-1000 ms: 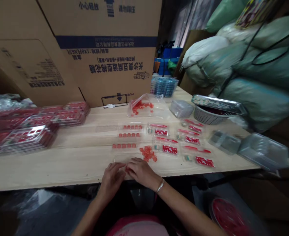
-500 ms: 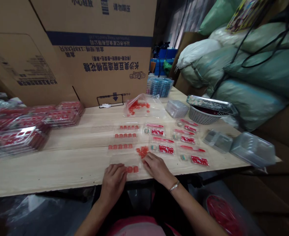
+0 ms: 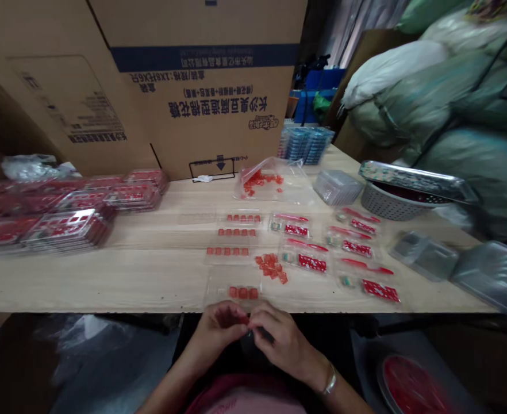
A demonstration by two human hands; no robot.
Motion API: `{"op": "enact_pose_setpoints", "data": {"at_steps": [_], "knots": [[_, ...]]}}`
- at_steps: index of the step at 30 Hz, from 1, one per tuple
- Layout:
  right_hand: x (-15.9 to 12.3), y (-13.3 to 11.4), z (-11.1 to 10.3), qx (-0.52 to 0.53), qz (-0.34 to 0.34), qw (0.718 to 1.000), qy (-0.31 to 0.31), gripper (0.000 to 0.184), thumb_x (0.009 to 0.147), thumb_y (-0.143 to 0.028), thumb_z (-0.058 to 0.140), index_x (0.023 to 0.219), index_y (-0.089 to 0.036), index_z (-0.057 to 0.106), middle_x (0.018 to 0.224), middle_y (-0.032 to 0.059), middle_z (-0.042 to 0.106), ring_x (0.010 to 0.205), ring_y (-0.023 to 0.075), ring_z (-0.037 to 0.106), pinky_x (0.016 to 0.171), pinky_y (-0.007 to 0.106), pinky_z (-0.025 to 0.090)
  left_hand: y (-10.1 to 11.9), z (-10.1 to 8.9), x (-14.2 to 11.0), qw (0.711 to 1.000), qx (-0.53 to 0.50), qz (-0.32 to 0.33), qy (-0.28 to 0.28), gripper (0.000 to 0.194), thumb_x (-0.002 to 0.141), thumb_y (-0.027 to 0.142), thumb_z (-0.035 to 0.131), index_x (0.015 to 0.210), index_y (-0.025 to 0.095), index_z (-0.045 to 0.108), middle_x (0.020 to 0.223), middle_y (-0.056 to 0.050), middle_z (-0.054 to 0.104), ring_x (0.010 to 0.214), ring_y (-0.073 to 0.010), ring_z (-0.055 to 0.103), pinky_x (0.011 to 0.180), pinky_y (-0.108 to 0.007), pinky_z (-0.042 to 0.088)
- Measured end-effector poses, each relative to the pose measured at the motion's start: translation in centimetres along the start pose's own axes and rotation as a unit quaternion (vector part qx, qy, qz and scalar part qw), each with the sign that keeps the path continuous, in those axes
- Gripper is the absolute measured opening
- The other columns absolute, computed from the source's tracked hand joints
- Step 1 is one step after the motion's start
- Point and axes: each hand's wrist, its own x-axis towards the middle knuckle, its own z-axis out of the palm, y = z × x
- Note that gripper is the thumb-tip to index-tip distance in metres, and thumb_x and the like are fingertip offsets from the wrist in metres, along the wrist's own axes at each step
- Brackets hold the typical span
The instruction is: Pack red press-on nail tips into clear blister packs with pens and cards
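At the table's front edge my left hand (image 3: 221,330) and my right hand (image 3: 281,339) meet, fingertips pinched together. A small red piece (image 3: 245,320) shows between them, mostly hidden by the fingers. Just beyond lies a clear plastic tray (image 3: 219,282) with three red translucent squares (image 3: 244,292) in a row at its right. To the right of that tray is a loose pile of red squares (image 3: 271,267). Farther back, several clear trays hold full rows of red squares (image 3: 227,251).
On the right lie clear trays with red knives (image 3: 307,245) and red dotted packets (image 3: 312,263). Filled packs (image 3: 68,230) are stacked at left. An open bag of red pieces (image 3: 262,184), a grey basket (image 3: 391,201) and a large carton (image 3: 193,115) stand behind.
Both hands have drawn back from the tray and the loose pile to the table edge and come together around a small red piece. The view has shifted left.
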Motion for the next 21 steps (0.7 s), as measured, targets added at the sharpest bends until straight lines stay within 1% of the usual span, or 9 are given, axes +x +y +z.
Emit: {"op": "enact_pose_setpoints", "data": {"at_steps": [2,4,6,8,10,14,17,19,21], "knots": [[0.5,1.3,-0.7,-0.04,0.026,0.999,0.022,0.019,0.084,-0.006,0.043,0.085,-0.02,0.056,0.079,0.0031,0.06,0.076,0.0153,0.057,0.069,0.026,0.048,0.5,-2.2,0.8,0.985,0.151,0.081,0.007,0.011,0.073,0.028,0.069,0.078,0.018,0.067,0.074,-0.002,0.069,0.07,-0.0152,0.062,0.068,-0.026,0.048],[0.6,3.2,-1.8,-0.115,0.081,0.988,0.066,0.016,0.087,-0.01,0.043,0.086,-0.02,0.056,0.081,0.0049,0.06,0.079,0.0182,0.057,0.071,0.03,0.048,0.7,-4.2,2.2,0.939,0.297,0.174,0.011,0.008,0.079,0.024,0.062,0.082,0.02,0.068,0.082,-0.004,0.07,0.08,-0.0176,0.062,0.074,-0.029,0.048],[0.3,5.1,-2.6,-0.179,0.13,0.972,0.083,0.015,0.088,-0.014,0.044,0.086,-0.02,0.057,0.086,0.0068,0.06,0.083,0.021,0.058,0.074,0.033,0.048,0.4,-5.6,3.6,0.898,0.376,0.227,-0.025,0.012,0.083,0.021,0.058,0.086,0.022,0.069,0.086,-0.004,0.071,0.084,-0.0184,0.062,0.077,-0.031,0.048],[-0.3,6.5,-3.0,-0.188,0.151,0.968,0.075,0.014,0.088,-0.016,0.045,0.087,-0.02,0.058,0.089,0.0073,0.06,0.086,0.0215,0.058,0.076,0.034,0.048,-0.2,-6.3,4.6,0.885,0.394,0.238,-0.068,0.015,0.086,0.021,0.055,0.091,0.023,0.069,0.088,-0.004,0.071,0.086,-0.018,0.062,0.079,-0.031,0.049],[-0.8,7.3,-3.1,-0.167,0.159,0.971,0.068,0.013,0.087,-0.015,0.046,0.086,-0.02,0.058,0.087,0.0062,0.06,0.084,0.0199,0.058,0.075,0.032,0.048,-0.9,-6.7,5.0,0.889,0.384,0.236,-0.081,0.016,0.086,0.021,0.056,0.095,0.023,0.069,0.091,-0.005,0.071,0.087,-0.0175,0.063,0.08,-0.031,0.05],[-0.8,7.3,-3.4,-0.163,0.179,0.969,0.041,0.011,0.08,-0.012,0.048,0.081,-0.019,0.056,0.082,0.0048,0.06,0.078,0.0188,0.057,0.07,0.03,0.047,-1.6,-6.5,4.9,0.891,0.372,0.255,-0.045,0.013,0.086,0.023,0.057,0.09,0.022,0.069,0.098,-0.007,0.068,0.093,-0.0181,0.062,0.082,-0.033,0.051],[-0.3,7.3,-3.8,-0.163,0.22,0.961,0.025,0.01,0.074,-0.012,0.049,0.075,-0.019,0.056,0.076,0.0037,0.061,0.069,0.0175,0.056,0.066,0.03,0.045,-1.4,-6.2,4.6,0.887,0.384,0.255,-0.035,0.012,0.086,0.022,0.056,0.087,0.021,0.068,0.092,-0.007,0.067,0.087,-0.0171,0.063,0.077,-0.031,0.052],[-0.2,7.4,-3.8,-0.11,0.261,0.958,0.05,0.006,0.072,-0.015,0.051,0.071,-0.019,0.056,0.069,0.0012,0.06,0.062,0.0154,0.056,0.061,0.028,0.044,-1.3,-6.1,4.5,0.882,0.389,0.265,-0.028,0.012,0.086,0.022,0.056,0.088,0.021,0.067,0.085,-0.006,0.068,0.081,-0.0164,0.063,0.072,-0.03,0.053],[-0.4,7.2,-3.7,-0.011,0.297,0.951,0.09,0.004,0.072,-0.022,0.054,0.07,-0.019,0.056,0.064,-0.0005,0.06,0.059,0.0139,0.056,0.058,0.026,0.044,-1.4,-6.3,4.6,0.876,0.389,0.284,-0.016,0.011,0.086,0.023,0.055,0.086,0.021,0.066,0.085,-0.006,0.069,0.08,-0.0162,0.064,0.07,-0.029,0.053]]}}
